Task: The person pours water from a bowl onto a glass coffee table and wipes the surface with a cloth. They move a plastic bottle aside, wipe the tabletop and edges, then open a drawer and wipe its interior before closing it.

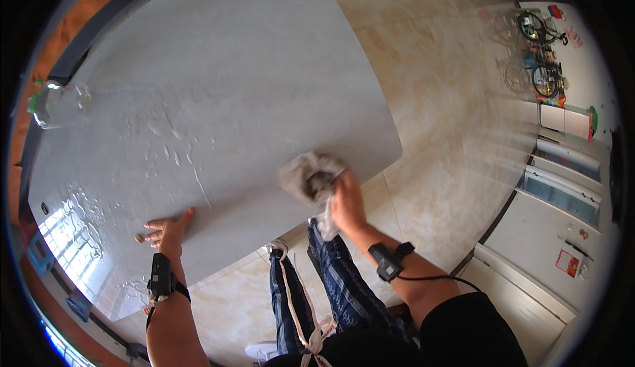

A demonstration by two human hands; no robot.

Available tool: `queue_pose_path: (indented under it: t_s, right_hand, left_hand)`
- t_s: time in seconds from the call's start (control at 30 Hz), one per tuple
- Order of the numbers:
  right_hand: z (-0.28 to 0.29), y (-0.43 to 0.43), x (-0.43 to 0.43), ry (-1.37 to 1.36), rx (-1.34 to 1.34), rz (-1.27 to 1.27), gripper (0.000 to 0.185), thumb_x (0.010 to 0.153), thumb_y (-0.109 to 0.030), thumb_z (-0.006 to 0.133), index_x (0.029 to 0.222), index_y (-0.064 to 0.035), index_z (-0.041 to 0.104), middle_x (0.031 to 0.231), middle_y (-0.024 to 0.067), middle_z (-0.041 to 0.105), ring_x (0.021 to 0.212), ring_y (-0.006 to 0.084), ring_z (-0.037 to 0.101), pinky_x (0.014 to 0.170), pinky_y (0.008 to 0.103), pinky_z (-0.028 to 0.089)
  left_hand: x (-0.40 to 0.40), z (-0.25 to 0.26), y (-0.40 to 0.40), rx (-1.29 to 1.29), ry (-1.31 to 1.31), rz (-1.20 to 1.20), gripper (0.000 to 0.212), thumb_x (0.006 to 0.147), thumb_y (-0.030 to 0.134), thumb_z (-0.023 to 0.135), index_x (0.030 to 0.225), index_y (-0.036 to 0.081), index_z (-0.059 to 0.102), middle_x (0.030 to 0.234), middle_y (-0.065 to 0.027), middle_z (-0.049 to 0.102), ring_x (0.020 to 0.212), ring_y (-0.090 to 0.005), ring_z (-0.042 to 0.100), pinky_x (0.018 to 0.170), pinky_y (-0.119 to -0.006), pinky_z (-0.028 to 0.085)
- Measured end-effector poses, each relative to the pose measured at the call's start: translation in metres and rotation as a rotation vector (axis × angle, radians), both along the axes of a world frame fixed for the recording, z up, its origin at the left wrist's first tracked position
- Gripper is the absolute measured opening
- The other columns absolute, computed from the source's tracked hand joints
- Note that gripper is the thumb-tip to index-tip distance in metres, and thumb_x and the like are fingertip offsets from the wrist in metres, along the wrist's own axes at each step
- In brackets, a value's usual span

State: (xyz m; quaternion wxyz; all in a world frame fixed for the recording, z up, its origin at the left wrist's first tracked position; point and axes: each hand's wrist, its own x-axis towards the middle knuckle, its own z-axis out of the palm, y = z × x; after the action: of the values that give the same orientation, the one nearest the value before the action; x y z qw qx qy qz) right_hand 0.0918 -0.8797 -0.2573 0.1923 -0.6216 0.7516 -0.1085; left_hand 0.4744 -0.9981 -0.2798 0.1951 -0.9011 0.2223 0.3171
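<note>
My right hand (349, 207) grips a bunched greyish-brown cloth (300, 173) near the front right edge of a grey tabletop (258, 69). The hand and cloth are blurred, and one end of the cloth hangs over the edge. Palm down with fingers apart, my left hand (168, 229) rests on the table's near left part and holds nothing. Beside its fingertips lies a small yellow-brown piece (138, 238), too small to name. Water drops (168, 149) and thin streaks are spread over the left part of the surface, with a wetter patch (82, 218) shining in window light.
A clear plastic container with green parts (57, 104) lies at the table's far left. An orange-brown surface (99, 0) borders that side. Marbled floor tiles (421, 69) stretch to the right, with a bicycle (540, 54) against the wall. A white stool (263, 350) stands below.
</note>
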Motion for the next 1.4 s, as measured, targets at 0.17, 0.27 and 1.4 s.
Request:
queue_pose_path:
  t_s: [0.17,0.27,1.4]
  right_hand:
    - [-0.029,-0.079,-0.086,0.157,-0.186,-0.270,0.046,0.074,-0.003,0.062,0.114,0.0103,0.045,0.127,0.0298,0.037,0.121,0.0449,0.035,0.105,0.0482,0.027]
    - [-0.036,-0.093,-0.095,0.220,-0.204,-0.320,0.042,0.073,-0.004,0.064,0.109,0.0083,0.045,0.119,0.0290,0.042,0.116,0.0436,0.039,0.100,0.0481,0.031]
    - [-0.029,-0.021,0.068,-0.076,0.053,-0.177,0.049,0.071,-0.009,0.067,0.113,0.0050,0.046,0.129,0.0287,0.035,0.120,0.0465,0.034,0.104,0.0514,0.026]
  left_hand:
    - [0.004,-0.009,0.001,0.022,-0.004,-0.002,0.146,0.053,0.070,0.074,0.138,0.005,-0.025,0.142,-0.0349,-0.018,0.134,-0.0518,-0.005,0.108,-0.056,0.015]
    - [0.009,-0.010,0.003,0.048,-0.022,-0.010,0.145,0.053,0.070,0.074,0.138,0.005,-0.025,0.142,-0.0347,-0.019,0.133,-0.0518,-0.007,0.107,-0.057,0.015]
    - [0.010,-0.016,0.003,0.049,-0.023,-0.023,0.147,0.051,0.071,0.074,0.139,0.006,-0.023,0.142,-0.0363,-0.017,0.133,-0.0529,-0.008,0.106,-0.059,0.013]
